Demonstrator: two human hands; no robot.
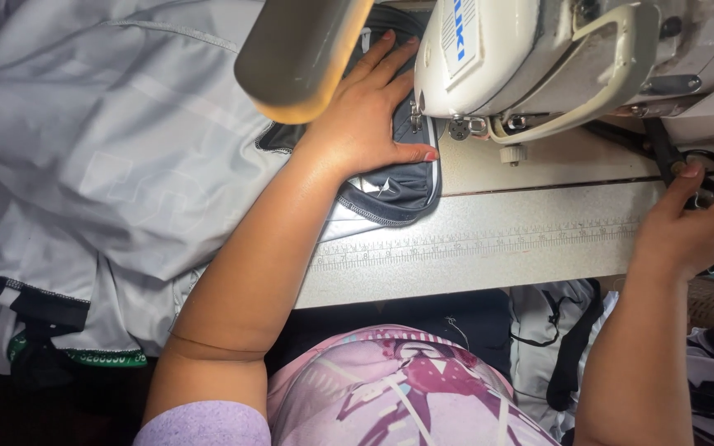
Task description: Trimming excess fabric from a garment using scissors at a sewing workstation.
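Note:
My left hand (369, 111) lies flat, fingers spread, on a dark grey fabric piece (402, 192) with a stitched curved edge, pressing it onto the sewing machine table (489, 248) beside the needle area (416, 116). The white sewing machine head (530, 54) stands right of that hand. At the table's right end my right hand (692, 227) is raised, its fingertips touching black cables or straps (708, 165); whether it grips them is unclear. A large light grey garment (109, 157) spreads to the left, joined to the dark piece.
A beige lamp or arm (299, 54) hangs over the fabric at top centre. A ruler scale runs along the table's front strip (473, 244). More grey garments with black straps (559, 339) sit below the table on the right.

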